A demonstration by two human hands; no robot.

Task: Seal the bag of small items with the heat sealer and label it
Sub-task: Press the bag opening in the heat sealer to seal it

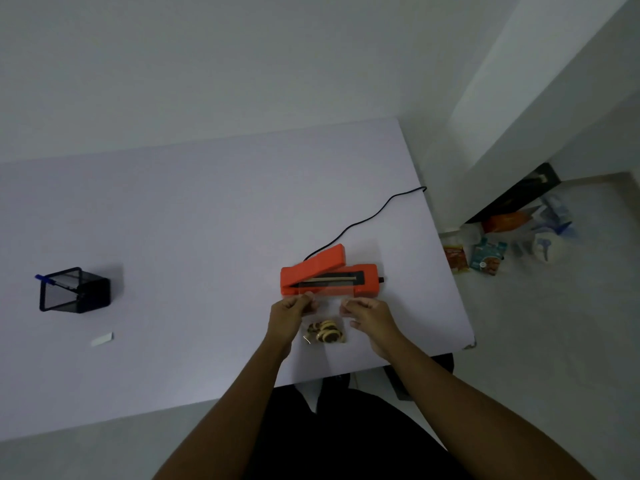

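While clear bag [327, 311] is pinched by left hand [289, 317] and right hand [372, 318] fingers [349, 304] at open heat sealer [329, 275], sealing is judged pending | label [102, 339] unapplied on desk [173, 220]

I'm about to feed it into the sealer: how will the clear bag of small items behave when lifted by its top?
Probably floppy: the thin clear bag is held spread by the left hand and right hand pinching its sides. Likely bottom-heavy, since the small items bunch at its near end.
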